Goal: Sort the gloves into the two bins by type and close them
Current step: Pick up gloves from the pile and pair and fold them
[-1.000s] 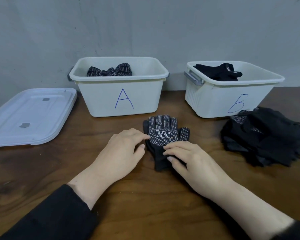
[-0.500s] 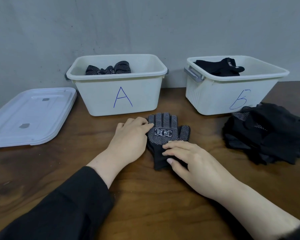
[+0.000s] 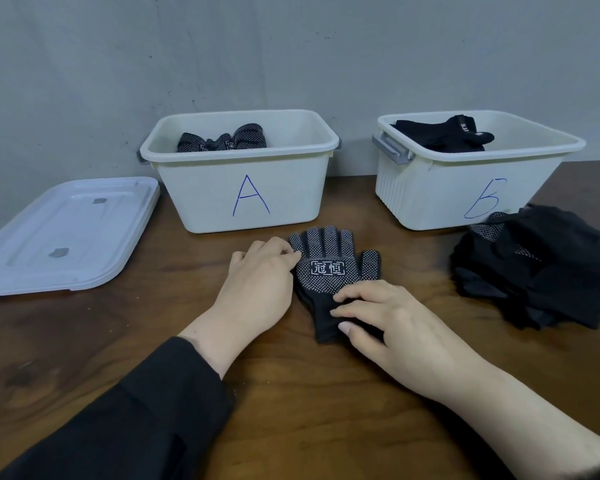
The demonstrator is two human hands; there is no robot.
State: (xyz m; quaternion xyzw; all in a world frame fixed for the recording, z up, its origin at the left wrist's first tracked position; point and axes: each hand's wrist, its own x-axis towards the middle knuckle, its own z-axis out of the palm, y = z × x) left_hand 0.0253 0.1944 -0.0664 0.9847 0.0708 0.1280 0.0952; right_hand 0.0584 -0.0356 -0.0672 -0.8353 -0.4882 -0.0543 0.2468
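Dotted glove [image 3: 329,271] flat on bench [image 3: 291,393], palm up, fingers toward bin A [image 3: 243,199]. Left hand [image 3: 257,289] at its left edge, fingertips curled against the little-finger side. Right hand [image 3: 392,323] lies over the cuff, fingers bent, pressing it down. Bin B [image 3: 430,192] beyond right hand; glove pile [image 3: 548,271] to its right. Lid [image 3: 59,237] well left of left hand.

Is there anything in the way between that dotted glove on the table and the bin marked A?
Nothing visible. The dotted glove lies right in front of bin A, with only bare table between them. The bin is open; its lid lies off to the left. Both hands, left and right, already touch the glove.
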